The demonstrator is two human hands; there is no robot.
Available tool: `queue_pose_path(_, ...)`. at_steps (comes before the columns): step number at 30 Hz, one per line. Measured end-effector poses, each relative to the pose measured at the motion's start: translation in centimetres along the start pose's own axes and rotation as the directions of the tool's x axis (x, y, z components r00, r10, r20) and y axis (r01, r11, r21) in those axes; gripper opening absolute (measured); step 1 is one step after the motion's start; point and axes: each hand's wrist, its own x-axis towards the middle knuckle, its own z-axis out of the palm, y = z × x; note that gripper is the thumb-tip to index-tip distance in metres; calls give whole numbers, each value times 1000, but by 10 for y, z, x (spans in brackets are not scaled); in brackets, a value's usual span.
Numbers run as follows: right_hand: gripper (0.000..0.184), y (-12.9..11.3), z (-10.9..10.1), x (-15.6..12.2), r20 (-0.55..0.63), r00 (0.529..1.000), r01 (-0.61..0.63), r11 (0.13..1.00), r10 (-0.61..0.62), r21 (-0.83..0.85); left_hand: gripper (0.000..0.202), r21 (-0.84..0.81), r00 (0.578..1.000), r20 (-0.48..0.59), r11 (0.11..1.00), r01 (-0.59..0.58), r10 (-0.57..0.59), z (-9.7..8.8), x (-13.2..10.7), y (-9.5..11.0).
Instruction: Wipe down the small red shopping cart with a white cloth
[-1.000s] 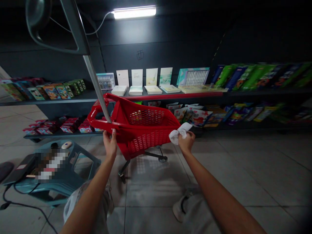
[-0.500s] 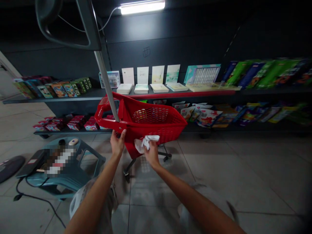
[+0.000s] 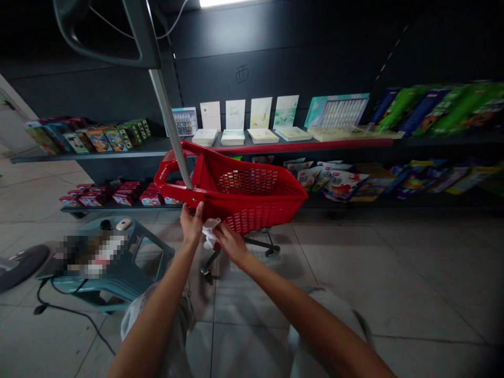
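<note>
A red plastic shopping basket [image 3: 252, 202] sits tilted on a low wheeled frame [image 3: 270, 244], just above the tiled floor [image 3: 252, 346] and in front of the lower shelf. A grey metal pull handle [image 3: 170, 122] rises from its near end toward the top left of the view.

The person's left hand [image 3: 191, 226] reaches up from the lower left, with the wrist bent back and the fingers [image 3: 199, 211] curled closed over the basket's lower edge. The right arm crosses in from the lower right, and the right hand [image 3: 232, 244] sits just beside the left, under the basket's mesh side. Its fingers [image 3: 222, 231] are bent and closed on a crumpled white cloth [image 3: 210, 233], which bunches against the red plastic between the two hands.

Behind the basket, a dark upper shelf [image 3: 129, 147] carries rows of boxes, pale cards and flat packs, and colourful pouches lie on the shelf below. Their print is too blurred to read. A single scrawled character [image 3: 242, 74] marks the dark wall above the cards, but I cannot read it clearly. To the left stands a teal plastic stool [image 3: 151, 257], its load pixelated, with a black cable [image 3: 74, 320] trailing across the floor.
</note>
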Motion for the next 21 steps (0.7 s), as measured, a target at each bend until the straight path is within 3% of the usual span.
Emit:
queue_pose_path(4, 36, 29, 28, -27, 205, 979, 5, 994, 18, -111, 51, 3, 1000, 1, 1000, -14, 14, 1, 0, 0)
queue_pose_path(7, 37, 54, 22, -38, 249, 957, -100, 974, 150, -202, 52, 6, 999, 22, 999, -33, 33, 1, 1, 2)
queue_pose_path(10, 34, 69, -10, -34, 139, 970, -168, 963, 200, -210, 52, 10, 999, 35, 1000, -29, 29, 0, 4, 2)
queue_pose_path(13, 33, 83, -54, -25, -133, 950, -296, 949, 282, -105, 50, 14, 1000, 14, 1000, -23, 23, 0, 6, 0)
queue_pose_path(15, 34, 100, -82, -23, -328, 860, -409, 912, 391, 16, 50, 15, 1000, 5, 1000, -18, 18, 0, 7, -1)
queue_pose_path(17, 31, 124, -104, -26, -481, 717, -502, 852, 504, 145, 50, 16, 1000, 7, 1000, -14, 14, 1, 7, -2)
queue_pose_path(19, 30, 153, -117, -33, -596, 495, -597, 746, 633, 297, 50, 24, 1000, 10, 1000, -20, 20, 2, 6, -2)
queue_pose_path(21, 32, 178, -121, -40, -610, 262, -641, 607, 748, 470, 50, 39, 999, 12, 999, -35, 35, 3, 5, -3)
